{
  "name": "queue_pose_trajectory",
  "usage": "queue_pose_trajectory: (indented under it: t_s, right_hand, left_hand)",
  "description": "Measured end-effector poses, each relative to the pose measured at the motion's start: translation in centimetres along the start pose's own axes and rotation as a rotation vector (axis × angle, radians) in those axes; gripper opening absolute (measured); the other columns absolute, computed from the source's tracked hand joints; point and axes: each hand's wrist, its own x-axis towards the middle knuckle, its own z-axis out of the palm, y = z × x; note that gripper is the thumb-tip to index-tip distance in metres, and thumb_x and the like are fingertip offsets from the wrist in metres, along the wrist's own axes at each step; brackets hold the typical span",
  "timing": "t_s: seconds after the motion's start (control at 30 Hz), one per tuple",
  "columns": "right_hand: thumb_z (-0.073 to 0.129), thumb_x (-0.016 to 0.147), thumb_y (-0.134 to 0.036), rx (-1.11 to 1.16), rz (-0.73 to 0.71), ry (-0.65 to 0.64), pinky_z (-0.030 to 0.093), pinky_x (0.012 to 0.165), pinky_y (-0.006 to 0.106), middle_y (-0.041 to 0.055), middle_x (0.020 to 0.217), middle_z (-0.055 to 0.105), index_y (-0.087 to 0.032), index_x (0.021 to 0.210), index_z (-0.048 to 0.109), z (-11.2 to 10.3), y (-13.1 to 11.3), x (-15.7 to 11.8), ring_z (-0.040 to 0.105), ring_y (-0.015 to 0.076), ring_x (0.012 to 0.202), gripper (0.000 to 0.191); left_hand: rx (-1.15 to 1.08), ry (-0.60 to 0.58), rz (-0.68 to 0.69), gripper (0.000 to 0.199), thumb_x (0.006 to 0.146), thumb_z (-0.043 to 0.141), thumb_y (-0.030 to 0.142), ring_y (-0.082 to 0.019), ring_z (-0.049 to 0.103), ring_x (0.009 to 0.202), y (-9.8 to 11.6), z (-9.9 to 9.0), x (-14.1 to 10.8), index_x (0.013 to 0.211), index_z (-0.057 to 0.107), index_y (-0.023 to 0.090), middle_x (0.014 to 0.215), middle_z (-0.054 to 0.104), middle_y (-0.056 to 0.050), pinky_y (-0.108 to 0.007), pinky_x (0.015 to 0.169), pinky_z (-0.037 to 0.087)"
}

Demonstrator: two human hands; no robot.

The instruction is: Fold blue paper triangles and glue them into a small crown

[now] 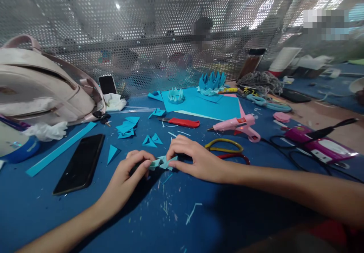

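Note:
Between my two hands is a light-blue folded paper piece (162, 162), held just above the blue tabletop. My left hand (133, 169) pinches its left end between thumb and fingers. At the other end, my right hand (193, 158) grips it the same way; part of the paper is hidden by the fingers. Just beyond lie small folded blue triangles (149, 141), with another folded triangle (113, 153) left of my left hand. A pile of folded blue pieces (127, 127) sits farther back. Scissors with yellow and red handles (224, 146) lie partly behind my right hand.
A red utility knife (183, 122) and a pink glue gun (237, 126) lie beyond my hands. Phone (79, 164), blue strip (61, 148) and pale backpack (42, 82) are left. Spiky paper rings (176, 95) stand on blue sheets (199, 107). A purple power strip (321, 145) is right.

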Motion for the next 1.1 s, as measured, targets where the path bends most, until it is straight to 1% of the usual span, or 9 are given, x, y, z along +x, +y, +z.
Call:
queue_pose_trajectory:
  t_s: [0.17,0.3,0.4,0.57,0.67,0.83,1.0,1.07,1.1]
  right_hand:
    - [0.058,0.096,-0.019,-0.009,0.008,0.016,0.039,0.092,0.034,0.0039,0.099,0.059,-0.018,0.094,0.061,-0.9,-0.5,-0.8,0.051,0.0180,0.098,0.003]
    - [0.055,0.097,-0.018,0.019,0.043,0.041,0.039,0.095,0.035,0.0050,0.101,0.060,-0.019,0.096,0.063,-1.6,-0.6,-2.1,0.053,0.0181,0.100,0.008]
    - [0.056,0.097,-0.018,0.043,0.080,0.057,0.041,0.094,0.034,0.0051,0.102,0.060,-0.019,0.097,0.064,-1.7,-0.7,-2.8,0.053,0.0182,0.101,0.008]
    - [0.055,0.098,-0.021,0.108,0.145,0.049,0.045,0.078,0.028,0.0033,0.101,0.060,-0.019,0.097,0.063,-1.5,-1.0,-2.9,0.056,0.0149,0.089,0.008]
    - [0.055,0.098,-0.025,0.132,0.164,0.041,0.045,0.072,0.025,0.0024,0.102,0.060,-0.019,0.098,0.062,-1.4,-1.4,-2.6,0.057,0.0127,0.084,0.009]
    - [0.054,0.098,-0.028,0.107,0.175,0.047,0.047,0.076,0.026,0.0035,0.109,0.061,-0.021,0.105,0.063,-1.7,-2.1,-3.1,0.059,0.0137,0.088,0.013]
    - [0.053,0.098,-0.033,0.004,0.308,0.059,0.050,0.078,0.028,0.0039,0.122,0.061,-0.028,0.123,0.059,-2.9,-2.7,-5.7,0.060,0.0147,0.086,0.027]
    - [0.052,0.098,-0.039,-0.064,0.368,0.076,0.051,0.080,0.030,0.0046,0.122,0.063,-0.028,0.122,0.061,-4.4,-2.8,-7.5,0.062,0.0184,0.094,0.028]
    - [0.053,0.097,-0.044,-0.108,0.389,0.076,0.050,0.081,0.031,0.0049,0.117,0.065,-0.027,0.115,0.065,-5.4,-2.8,-8.5,0.063,0.0203,0.095,0.027]
  left_hand:
    - [-0.031,0.037,0.001,0.013,0.091,0.058,0.033,-0.018,0.055,0.087,-0.2,0.1,0.1,0.097,0.058,0.022,0.092,0.059,0.000,-0.027,0.077,0.039]
    - [-0.057,0.053,0.010,0.011,0.093,0.055,0.033,-0.016,0.053,0.078,-0.3,0.2,0.1,0.091,0.056,0.022,0.086,0.056,0.000,-0.025,0.070,0.039]
    - [-0.066,0.067,0.017,0.015,0.093,0.056,0.034,-0.016,0.052,0.077,-0.5,0.1,0.0,0.086,0.058,0.021,0.082,0.056,0.001,-0.025,0.071,0.038]
    - [-0.088,0.060,0.036,0.022,0.096,0.053,0.036,-0.015,0.052,0.075,-0.5,0.0,-0.1,0.082,0.059,0.021,0.077,0.056,0.002,-0.025,0.070,0.038]
    - [-0.110,0.067,0.053,0.024,0.099,0.049,0.037,-0.015,0.052,0.073,-0.5,-0.1,-0.1,0.085,0.059,0.020,0.075,0.055,0.002,-0.025,0.070,0.038]
    - [-0.176,0.055,0.051,0.025,0.103,0.040,0.040,-0.013,0.046,0.064,-0.8,-0.3,-0.4,0.104,0.057,0.022,0.070,0.047,0.004,-0.025,0.065,0.037]
    - [-0.258,0.033,0.027,0.025,0.105,0.036,0.043,-0.012,0.036,0.059,-0.9,-0.2,-0.7,0.113,0.048,0.023,0.071,0.039,0.005,-0.023,0.055,0.032]
    - [-0.280,0.033,0.020,0.025,0.105,0.036,0.044,-0.012,0.035,0.059,-0.8,-0.2,-0.7,0.109,0.048,0.023,0.072,0.038,0.005,-0.023,0.054,0.031]
    - [-0.286,0.032,0.015,0.025,0.104,0.036,0.044,-0.011,0.034,0.059,-0.8,-0.2,-0.6,0.106,0.048,0.022,0.073,0.039,0.005,-0.023,0.054,0.030]
